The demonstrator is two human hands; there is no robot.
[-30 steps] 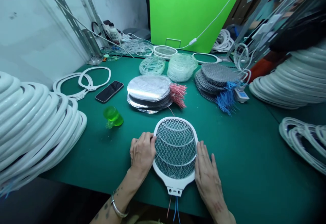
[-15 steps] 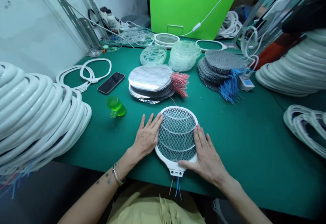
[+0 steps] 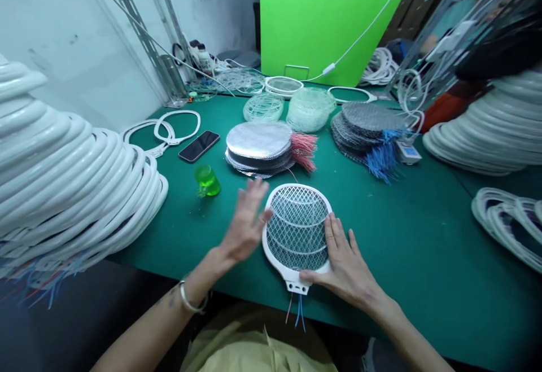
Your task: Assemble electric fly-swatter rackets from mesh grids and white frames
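On the green table in front of me lies a white oval mosquito racket head with wire mesh and curved ribs across it. Red and blue wires trail from its base over the table edge. My right hand rests on the racket head's right rim, fingers outstretched and the thumb across the lower frame. Beside the left rim my left hand is raised, slightly blurred, fingers apart and holding nothing. Beyond the racket head sits a stack of silver mesh sheets with red wires.
Tall piles of white racket frames stand left and right. A green plastic cup, a phone, dark mesh sheets with blue wires and clear plastic rings lie around the table.
My left hand has lifted off the racket head's left rim and turned, its fingers now apart in the air. My right hand stays on the right rim. The camera view has shifted slightly.
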